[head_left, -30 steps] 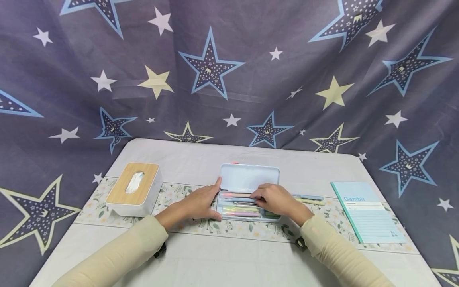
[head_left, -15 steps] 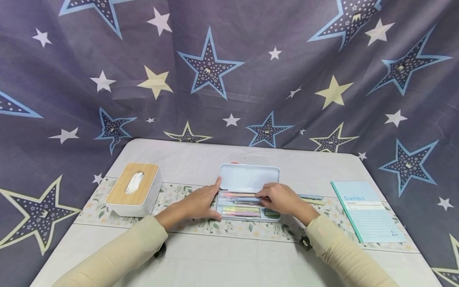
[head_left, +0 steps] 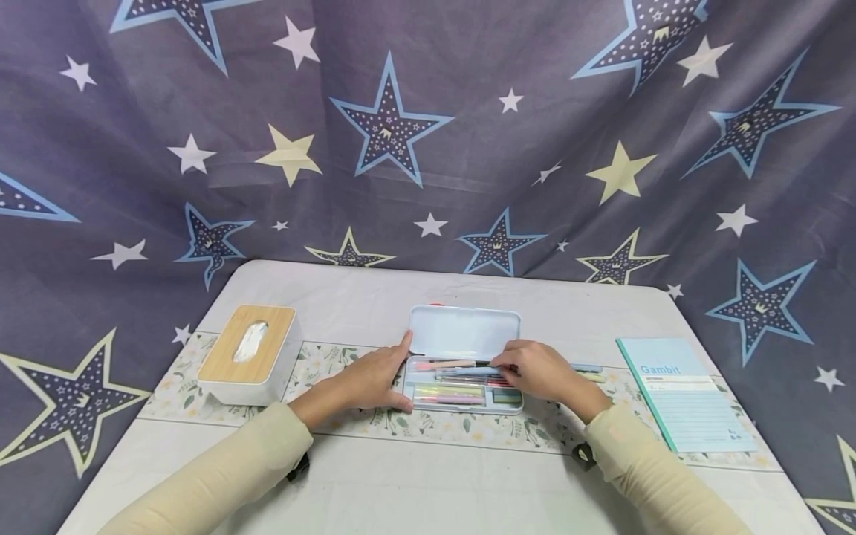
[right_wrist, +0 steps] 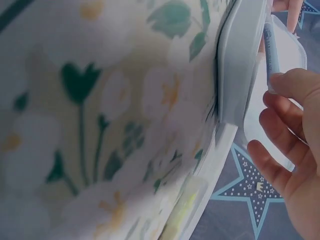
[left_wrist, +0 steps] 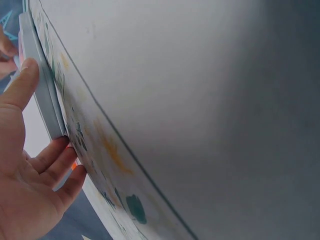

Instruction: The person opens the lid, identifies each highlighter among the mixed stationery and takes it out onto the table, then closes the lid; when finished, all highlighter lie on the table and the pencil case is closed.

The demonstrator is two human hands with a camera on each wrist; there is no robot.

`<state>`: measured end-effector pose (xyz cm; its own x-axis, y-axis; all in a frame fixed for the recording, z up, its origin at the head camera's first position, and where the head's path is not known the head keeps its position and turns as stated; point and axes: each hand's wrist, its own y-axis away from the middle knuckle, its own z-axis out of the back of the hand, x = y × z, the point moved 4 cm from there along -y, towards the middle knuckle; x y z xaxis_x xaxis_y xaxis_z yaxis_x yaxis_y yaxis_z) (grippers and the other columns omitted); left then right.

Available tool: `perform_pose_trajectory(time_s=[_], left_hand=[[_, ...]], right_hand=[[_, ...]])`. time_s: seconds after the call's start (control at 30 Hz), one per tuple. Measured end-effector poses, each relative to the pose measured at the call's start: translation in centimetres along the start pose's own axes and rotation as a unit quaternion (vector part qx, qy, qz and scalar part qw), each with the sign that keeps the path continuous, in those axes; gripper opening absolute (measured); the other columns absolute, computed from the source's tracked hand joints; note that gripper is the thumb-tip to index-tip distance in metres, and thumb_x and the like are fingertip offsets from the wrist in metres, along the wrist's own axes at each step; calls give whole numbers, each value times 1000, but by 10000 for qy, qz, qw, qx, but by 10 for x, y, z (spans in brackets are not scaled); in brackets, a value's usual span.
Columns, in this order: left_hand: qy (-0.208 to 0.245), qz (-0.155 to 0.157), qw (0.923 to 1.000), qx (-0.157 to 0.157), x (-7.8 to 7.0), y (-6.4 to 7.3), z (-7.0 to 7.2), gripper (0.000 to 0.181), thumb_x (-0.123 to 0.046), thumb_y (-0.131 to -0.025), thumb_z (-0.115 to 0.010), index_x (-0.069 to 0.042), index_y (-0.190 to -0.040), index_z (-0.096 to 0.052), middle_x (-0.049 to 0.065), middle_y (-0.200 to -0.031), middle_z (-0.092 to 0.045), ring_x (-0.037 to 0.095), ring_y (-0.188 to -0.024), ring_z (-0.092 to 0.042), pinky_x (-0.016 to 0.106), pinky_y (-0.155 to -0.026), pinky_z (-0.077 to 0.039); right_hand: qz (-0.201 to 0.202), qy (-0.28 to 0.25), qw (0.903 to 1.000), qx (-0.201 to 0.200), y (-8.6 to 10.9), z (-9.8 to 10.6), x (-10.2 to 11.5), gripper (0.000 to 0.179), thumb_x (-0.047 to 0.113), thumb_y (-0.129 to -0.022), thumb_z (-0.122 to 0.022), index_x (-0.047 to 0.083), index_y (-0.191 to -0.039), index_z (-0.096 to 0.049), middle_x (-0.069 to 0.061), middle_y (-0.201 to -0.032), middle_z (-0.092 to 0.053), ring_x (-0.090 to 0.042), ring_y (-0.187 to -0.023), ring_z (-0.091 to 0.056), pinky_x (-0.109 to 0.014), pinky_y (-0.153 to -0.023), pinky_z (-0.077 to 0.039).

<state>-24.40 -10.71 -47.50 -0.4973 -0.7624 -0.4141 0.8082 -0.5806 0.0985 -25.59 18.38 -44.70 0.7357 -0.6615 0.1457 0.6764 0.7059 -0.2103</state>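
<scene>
A light blue pencil case (head_left: 466, 333) lies with its lid raised, several pens and markers in its tray. My left hand (head_left: 374, 377) is spread at the case's left end. Its thumb (left_wrist: 25, 85) lies along the near side, and the other fingertips touch the end. Over the right part of the tray, my right hand (head_left: 540, 370) pinches a light blue pen (right_wrist: 271, 52) with small print between thumb and fingers. Pale yellow and pink markers (head_left: 449, 399) lie in the near compartment, beside a small dark green block (head_left: 507, 398).
A tissue box (head_left: 247, 342) with a wooden top stands at the left. The light blue notebook (head_left: 685, 397) lies at the right. More pens (head_left: 590, 368) lie on the table just right of the case, partly behind my right hand. A star-printed curtain (head_left: 428, 148) hangs behind.
My right hand has moved a little to the right above the tray, uncovering more pens and the green block. The left hand has stayed at the case's left end.
</scene>
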Motion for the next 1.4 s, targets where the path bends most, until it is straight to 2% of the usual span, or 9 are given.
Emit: perform_pose_trajectory(time_s=[0.3, 0.57, 0.8, 1.1, 1.3, 1.4], left_hand=[[-14, -8, 10000, 1, 1, -1, -1, 131, -61, -79, -79, 1, -163, -1, 24, -158, -42, 38, -145, -44, 50, -120, -38], [-45, 28, 10000, 2, 0, 0, 0, 131, -62, -78, -80, 1, -163, -1, 23, -158, -42, 38, -145, -45, 50, -120, -38], [-9, -7, 10000, 0, -2, 0, 0, 130, -60, -79, -80, 2, -162, -3, 20, -156, -47, 37, -144, -46, 49, -120, -38], [-9, 22, 10000, 4, 0, 0, 0, 130, -61, -79, -80, 2, -163, -2, 21, -157, -45, 37, -145, -45, 50, -120, -37], [-47, 71, 10000, 34, 0, 1, 0, 130, -61, -79, -79, 0, -163, -1, 19, -158, -45, 36, -146, -44, 49, -121, -36], [-59, 100, 9999, 52, -1, 1, 0, 130, -61, -79, -79, -1, -163, 0, 18, -158, -45, 35, -146, -44, 49, -121, -36]], right_hand=[[-189, -16, 9998, 0, 14, 8, -9, 18, 11, -90, -76, 14, -107, -81, 3, -94, -74, -8, -78, -65, -28, -69, -55], [-199, -70, 9998, -60, 26, 13, -18, 19, 9, -90, -76, 13, -108, -80, 2, -92, -74, -2, -70, -58, -22, -62, -49], [-261, -123, 9995, -149, 38, 20, -24, 21, 6, -88, -77, 12, -108, -80, 3, -90, -73, -1, -70, -58, -24, -63, -50], [-431, -78, 9988, -226, 56, 25, -34, 20, 5, -88, -77, 13, -106, -80, 6, -88, -72, -1, -71, -58, -24, -63, -51], [-590, 7, 9976, -372, 71, 30, -44, 21, 5, -88, -78, 13, -107, -80, 8, -87, -71, 4, -69, -51, -23, -61, -47], [-573, 75, 9972, -476, 77, 33, -49, 20, 6, -87, -78, 12, -106, -81, 8, -87, -71, 4, -69, -53, -23, -60, -47]])
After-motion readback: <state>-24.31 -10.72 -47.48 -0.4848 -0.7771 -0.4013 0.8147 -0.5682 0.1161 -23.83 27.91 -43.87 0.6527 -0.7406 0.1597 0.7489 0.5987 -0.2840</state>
